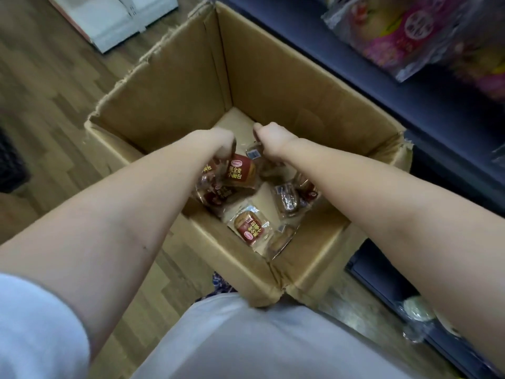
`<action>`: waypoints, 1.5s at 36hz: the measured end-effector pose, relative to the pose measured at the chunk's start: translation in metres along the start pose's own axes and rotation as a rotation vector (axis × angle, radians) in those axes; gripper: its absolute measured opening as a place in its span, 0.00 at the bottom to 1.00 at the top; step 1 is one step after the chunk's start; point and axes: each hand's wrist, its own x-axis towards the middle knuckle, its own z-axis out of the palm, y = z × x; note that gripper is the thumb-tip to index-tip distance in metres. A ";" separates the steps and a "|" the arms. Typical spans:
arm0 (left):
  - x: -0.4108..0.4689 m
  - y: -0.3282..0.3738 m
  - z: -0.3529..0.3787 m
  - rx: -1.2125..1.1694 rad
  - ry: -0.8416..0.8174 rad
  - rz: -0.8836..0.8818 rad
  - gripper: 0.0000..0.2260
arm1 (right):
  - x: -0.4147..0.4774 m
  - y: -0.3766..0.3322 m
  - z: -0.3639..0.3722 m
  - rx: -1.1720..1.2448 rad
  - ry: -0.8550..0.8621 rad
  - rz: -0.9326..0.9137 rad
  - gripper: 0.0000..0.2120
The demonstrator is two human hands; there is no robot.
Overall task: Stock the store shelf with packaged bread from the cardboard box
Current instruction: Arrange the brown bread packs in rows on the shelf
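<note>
Wooden floor [54, 86] is seen under a big cardboard box [169, 86] beside a dark shelf [410, 86]. Bread packs [250, 227] are scattered inside. A red pack [241, 170] is gripped by the left hand [222, 144], a clear pack [253, 153] by the right hand [269, 140].

Red-labelled bread packets [250, 227] lie scattered inside the open cardboard box [287, 86].

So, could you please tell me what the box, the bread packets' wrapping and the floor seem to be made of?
The box looks like matte brown corrugated cardboard, with torn, ragged edges. The bread packets seem wrapped in thin clear plastic film, glossy and crinkled, with red printing. The floor shows wood-grain planks, possibly laminate.
</note>
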 end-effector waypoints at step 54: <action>-0.116 0.295 -0.124 -1.394 0.733 0.546 0.12 | -0.315 0.236 -0.145 0.258 1.281 0.449 0.10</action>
